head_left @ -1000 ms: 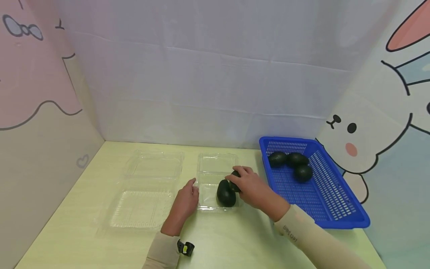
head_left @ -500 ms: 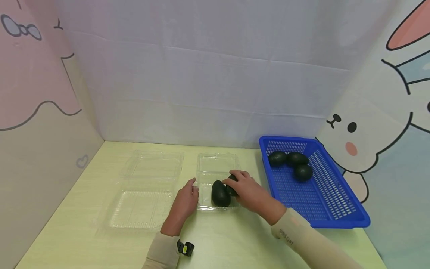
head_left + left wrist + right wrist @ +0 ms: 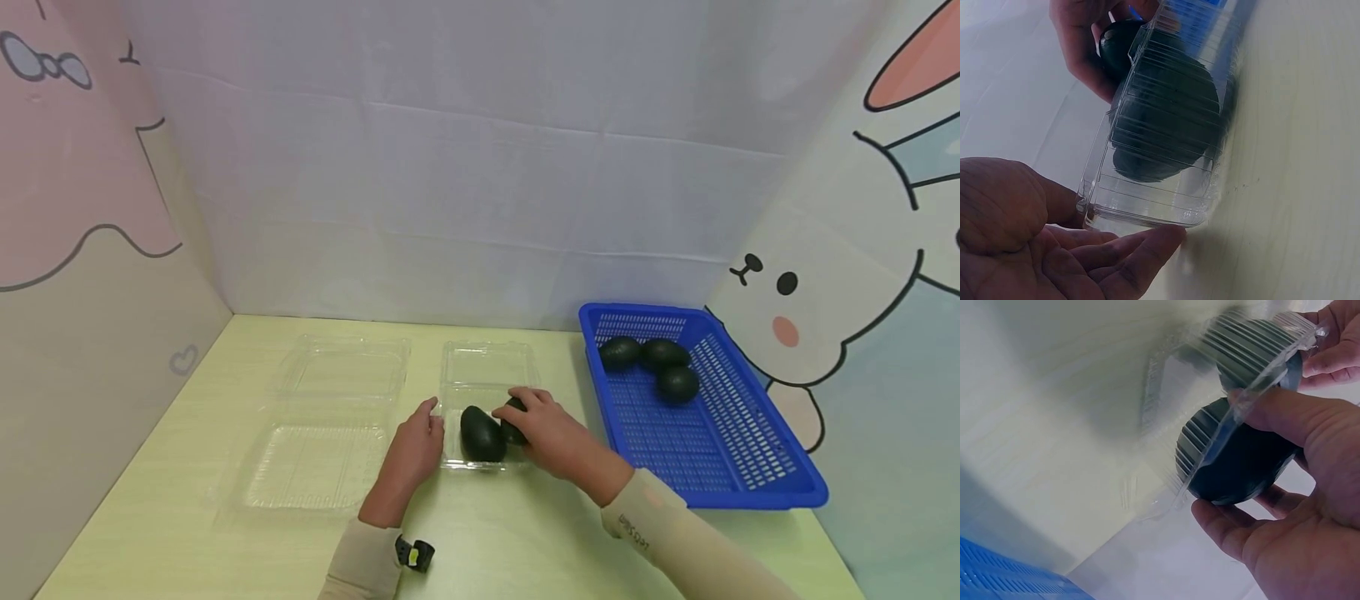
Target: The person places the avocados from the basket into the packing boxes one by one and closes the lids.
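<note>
My right hand [image 3: 551, 429] grips a dark green avocado [image 3: 1244, 462] inside a clear plastic clamshell box [image 3: 455, 450]. Its thumb and fingers lie round the fruit, near the box's right side. Another avocado [image 3: 482, 434] lies just left of it in the same tray, seen through the ribbed wall in the left wrist view. At the box's left side, my left hand [image 3: 416, 443] holds the edge: the thumb is at the rim and the fingers [image 3: 1147, 259] are against the outer wall. The box's lid [image 3: 487, 363] lies folded back, away from me.
A blue plastic basket [image 3: 806, 492] stands at the right, with several avocados [image 3: 663, 356] at its far end. To the left lies a larger clear clamshell box [image 3: 315, 467], its lid spread open toward the back. White and cartoon-printed sheets enclose the pale table [image 3: 465, 542].
My right hand has moved left and slightly toward me with its avocado. The other avocado in the box has shifted left too. My left hand has stayed at the box's side.
</note>
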`<action>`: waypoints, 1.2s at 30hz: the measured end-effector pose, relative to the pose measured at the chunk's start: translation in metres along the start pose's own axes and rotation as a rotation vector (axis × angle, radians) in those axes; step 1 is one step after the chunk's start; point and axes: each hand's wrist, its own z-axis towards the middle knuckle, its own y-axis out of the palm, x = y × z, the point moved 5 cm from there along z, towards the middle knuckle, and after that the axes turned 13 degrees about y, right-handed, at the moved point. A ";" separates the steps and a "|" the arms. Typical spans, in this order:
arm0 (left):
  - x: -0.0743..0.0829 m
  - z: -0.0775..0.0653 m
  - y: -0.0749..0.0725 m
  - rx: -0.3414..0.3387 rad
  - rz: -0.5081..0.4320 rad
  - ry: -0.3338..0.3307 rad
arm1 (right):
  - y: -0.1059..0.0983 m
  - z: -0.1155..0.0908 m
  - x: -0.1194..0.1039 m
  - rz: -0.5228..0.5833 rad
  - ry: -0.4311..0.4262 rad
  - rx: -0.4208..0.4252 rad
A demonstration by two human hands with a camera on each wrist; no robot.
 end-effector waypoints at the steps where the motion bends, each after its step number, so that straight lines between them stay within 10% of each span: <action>1: 0.000 0.000 0.000 0.001 0.001 0.002 | 0.001 0.000 0.000 0.001 0.003 -0.006; 36: 0.000 0.000 -0.001 0.005 -0.013 -0.007 | 0.003 -0.001 -0.001 0.038 0.003 -0.005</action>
